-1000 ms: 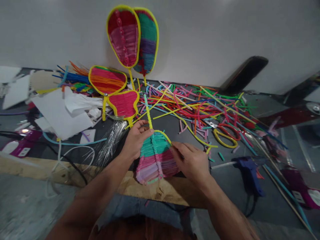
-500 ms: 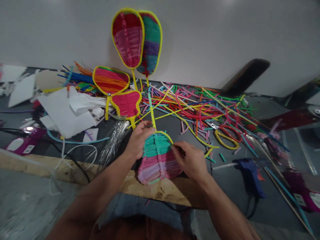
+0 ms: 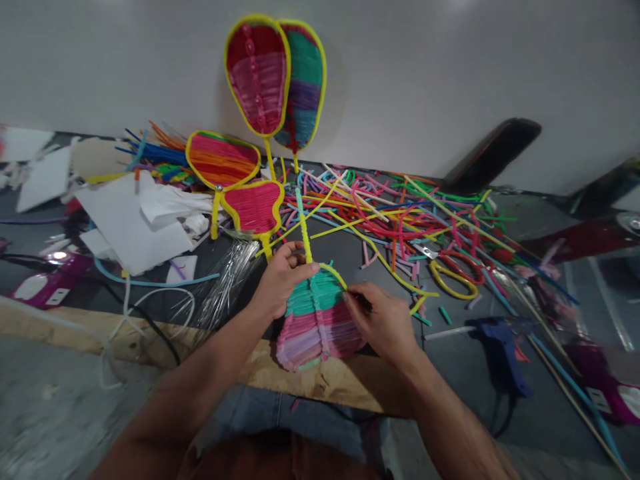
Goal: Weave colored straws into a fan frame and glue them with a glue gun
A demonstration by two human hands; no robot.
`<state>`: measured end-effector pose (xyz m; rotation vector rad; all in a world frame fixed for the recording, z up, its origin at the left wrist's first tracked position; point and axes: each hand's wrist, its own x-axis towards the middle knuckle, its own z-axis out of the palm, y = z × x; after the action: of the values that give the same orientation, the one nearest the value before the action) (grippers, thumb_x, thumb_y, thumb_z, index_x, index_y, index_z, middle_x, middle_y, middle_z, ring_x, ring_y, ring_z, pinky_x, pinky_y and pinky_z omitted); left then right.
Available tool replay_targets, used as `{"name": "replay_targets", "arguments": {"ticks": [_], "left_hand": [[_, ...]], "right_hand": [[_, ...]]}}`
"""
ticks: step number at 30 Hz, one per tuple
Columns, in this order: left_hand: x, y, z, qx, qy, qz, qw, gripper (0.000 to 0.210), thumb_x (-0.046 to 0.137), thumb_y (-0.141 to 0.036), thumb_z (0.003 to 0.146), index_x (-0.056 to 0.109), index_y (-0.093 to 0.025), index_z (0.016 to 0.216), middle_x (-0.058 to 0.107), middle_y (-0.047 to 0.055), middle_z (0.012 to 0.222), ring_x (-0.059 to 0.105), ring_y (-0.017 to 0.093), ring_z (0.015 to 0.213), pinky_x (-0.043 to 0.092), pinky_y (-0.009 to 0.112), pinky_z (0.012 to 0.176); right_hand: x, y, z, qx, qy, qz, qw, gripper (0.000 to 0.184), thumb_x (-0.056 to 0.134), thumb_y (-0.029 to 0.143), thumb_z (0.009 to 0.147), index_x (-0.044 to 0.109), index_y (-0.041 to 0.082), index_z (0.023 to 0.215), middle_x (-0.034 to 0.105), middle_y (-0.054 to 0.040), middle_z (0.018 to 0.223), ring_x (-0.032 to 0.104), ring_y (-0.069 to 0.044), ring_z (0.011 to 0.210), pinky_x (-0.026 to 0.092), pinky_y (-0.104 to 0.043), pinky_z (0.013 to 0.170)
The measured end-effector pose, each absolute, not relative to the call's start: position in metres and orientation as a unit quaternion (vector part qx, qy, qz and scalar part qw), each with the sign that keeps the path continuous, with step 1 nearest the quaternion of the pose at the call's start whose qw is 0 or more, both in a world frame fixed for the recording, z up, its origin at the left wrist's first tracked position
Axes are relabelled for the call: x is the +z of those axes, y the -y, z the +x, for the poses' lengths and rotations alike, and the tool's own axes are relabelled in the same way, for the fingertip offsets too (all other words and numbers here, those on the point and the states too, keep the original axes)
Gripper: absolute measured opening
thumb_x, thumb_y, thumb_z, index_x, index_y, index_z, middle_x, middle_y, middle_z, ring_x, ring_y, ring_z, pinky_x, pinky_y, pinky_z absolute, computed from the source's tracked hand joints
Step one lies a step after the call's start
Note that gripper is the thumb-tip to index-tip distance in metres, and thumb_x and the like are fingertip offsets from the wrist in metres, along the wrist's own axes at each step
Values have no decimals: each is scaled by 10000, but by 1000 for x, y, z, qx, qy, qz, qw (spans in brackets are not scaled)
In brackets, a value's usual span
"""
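A hand fan made of pipe cleaners (image 3: 305,337), banded in green, pink and lilac, lies at the table's front edge. Its yellow and mint handle (image 3: 305,230) points away from me. My left hand (image 3: 287,280) is closed on the fan where handle and blade meet, the thumb pressing on top. A yellow pipe cleaner (image 3: 334,273) curves from there along the blade's upper right edge. My right hand (image 3: 383,320) pinches this strip against that edge, its fingertips partly hidden. The blade's left and right sides are partly covered by my hands.
Finished fans, one of them red and pink (image 3: 257,77), stand behind against the wall. Loose pipe cleaners (image 3: 380,207) are heaped across the back. Scissors (image 3: 455,273) and a blue glue gun (image 3: 503,353) lie right; wires (image 3: 230,283) and white paper scraps (image 3: 135,227) lie left.
My left thumb has slid a little to the right, onto the yellow pipe cleaner at the handle's base. My right hand stays almost where it was.
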<state>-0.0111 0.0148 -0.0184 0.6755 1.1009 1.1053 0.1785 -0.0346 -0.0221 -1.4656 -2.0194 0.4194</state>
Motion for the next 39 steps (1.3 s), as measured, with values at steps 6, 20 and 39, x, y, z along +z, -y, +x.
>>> {"name": "replay_targets", "arguments": {"ticks": [6,20,39], "left_hand": [[-19,-15,-12,483,-482,302,666,523,803,-208,603,506,-197,1033,632,-48,754,601,95,641,478,217,627],[-12,-4,-1,405,-466,331,713,564,792,-199,607,482,-185,1078,638,-44,752,592,93,671,454,218,664],[-8,-2,-3,386,-426,292,764,562,737,-210,609,481,-188,1108,641,-17,793,627,142,675,485,258,628]], "right_hand": [[-20,34,178,168,761,-542,314,146,530,269,907,646,202,851,694,-26,729,629,-139,622,424,-227,584],[-17,33,174,479,594,-525,377,260,537,399,890,649,187,990,684,-31,837,609,-141,726,467,-235,642],[-17,32,169,505,533,-549,399,246,578,409,811,595,173,741,490,32,617,409,-95,545,349,-209,503]]}}
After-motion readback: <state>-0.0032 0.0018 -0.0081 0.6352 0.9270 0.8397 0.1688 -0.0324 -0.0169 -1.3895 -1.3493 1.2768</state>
